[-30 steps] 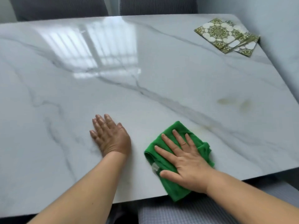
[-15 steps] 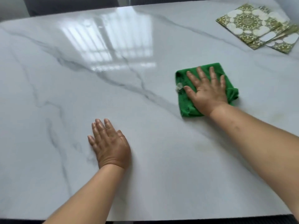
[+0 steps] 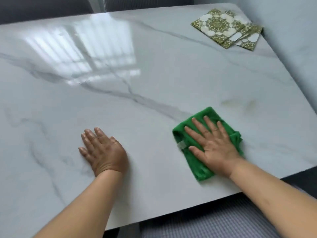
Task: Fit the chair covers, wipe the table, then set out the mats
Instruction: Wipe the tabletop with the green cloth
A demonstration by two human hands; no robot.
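Wiping is the step in hand: the right hand (image 3: 213,148), fingers straight and spread, presses the green cloth (image 3: 202,167) flat near the worktop's (image 3: 154,66) front right edge. The left hand (image 3: 104,152) rests flat, fingers together. The yellowish smears (image 3: 240,103) just beyond the cloth probably need the next pass; the mats (image 3: 226,28) wait stacked at the far right corner.

Single head-worn view, close above the glossy white marble-patterned table (image 3: 154,66), facing forward and down across it.

The white marble-look table (image 3: 154,74) (grey-veined, glossy) bears a folded green cloth (image 3: 199,169), lying flat close to its near right edge. Green-and-gold patterned mats (image 3: 217,24) lie fanned and overlapping at its far right corner.
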